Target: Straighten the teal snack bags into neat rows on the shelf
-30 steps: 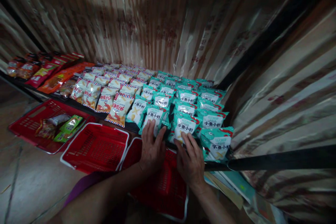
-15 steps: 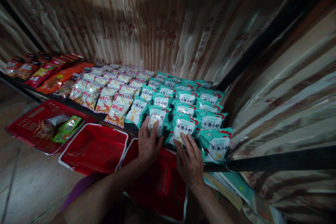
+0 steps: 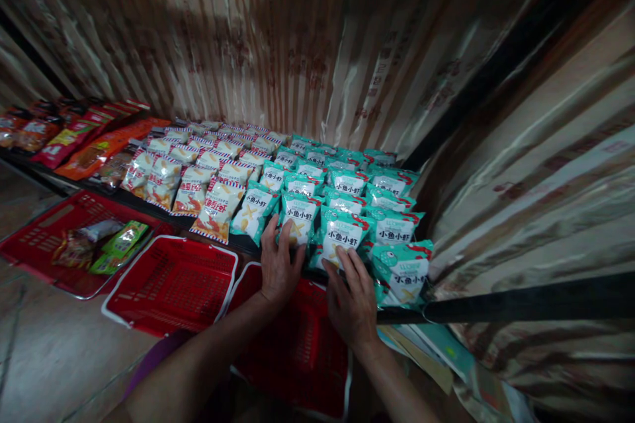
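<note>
Rows of teal-and-white snack bags fill the right part of a shelf. My left hand [image 3: 280, 264] rests its spread fingers on the lower part of one front teal bag [image 3: 299, 215]. Just right of it, my right hand [image 3: 352, 301] touches the bottom of another front teal bag [image 3: 341, 232], fingertips on its face, fingers apart. Neither hand is wrapped round a bag. A further teal bag [image 3: 254, 211] leans at the left of my left hand, and one more [image 3: 404, 271] stands at the right end of the front row.
White-and-orange snack bags [image 3: 217, 208] and orange packs [image 3: 106, 149] line the shelf leftward. Below stand red baskets [image 3: 171, 284], one [image 3: 42, 228] holding several packets. A dark frame bar [image 3: 536, 297] juts out at right, before a striped curtain [image 3: 546, 198].
The view has shifted slightly, so the shelf and baskets sit a little further left. Both hands remain on the same two bags, and the left one's bag shows more upright.
</note>
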`<state>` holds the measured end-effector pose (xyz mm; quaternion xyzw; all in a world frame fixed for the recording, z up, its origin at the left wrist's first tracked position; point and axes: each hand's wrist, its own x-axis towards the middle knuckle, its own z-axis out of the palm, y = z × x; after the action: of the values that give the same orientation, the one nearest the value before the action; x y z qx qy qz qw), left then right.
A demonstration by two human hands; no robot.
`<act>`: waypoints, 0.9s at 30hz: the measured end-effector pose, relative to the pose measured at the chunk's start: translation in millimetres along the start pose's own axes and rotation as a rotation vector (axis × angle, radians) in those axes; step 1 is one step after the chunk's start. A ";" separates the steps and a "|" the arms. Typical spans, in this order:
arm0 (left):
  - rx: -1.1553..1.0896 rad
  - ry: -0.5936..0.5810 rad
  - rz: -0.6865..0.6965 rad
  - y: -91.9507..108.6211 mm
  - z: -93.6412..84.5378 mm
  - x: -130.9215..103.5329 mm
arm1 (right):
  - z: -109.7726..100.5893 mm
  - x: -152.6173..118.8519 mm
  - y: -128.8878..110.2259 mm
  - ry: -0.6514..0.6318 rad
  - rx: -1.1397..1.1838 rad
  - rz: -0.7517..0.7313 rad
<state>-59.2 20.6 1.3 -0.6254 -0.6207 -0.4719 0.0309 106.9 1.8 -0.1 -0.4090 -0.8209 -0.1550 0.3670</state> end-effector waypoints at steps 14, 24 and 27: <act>-0.017 -0.004 0.031 0.4 4.0 -0.7 | 4.8 -5.5 2.3 -0.065 -0.011 0.044; -0.033 -0.040 0.126 -1.0 6.8 -4.2 | 3.9 -2.6 2.6 -0.078 -0.028 0.025; -0.024 -0.043 0.124 -1.7 8.6 -5.0 | 4.3 -2.9 3.2 -0.081 -0.017 0.024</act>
<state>-54.7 22.7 -7.6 -0.6731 -0.5756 -0.4628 0.0395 108.5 4.6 -5.3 -0.4279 -0.8289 -0.1406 0.3318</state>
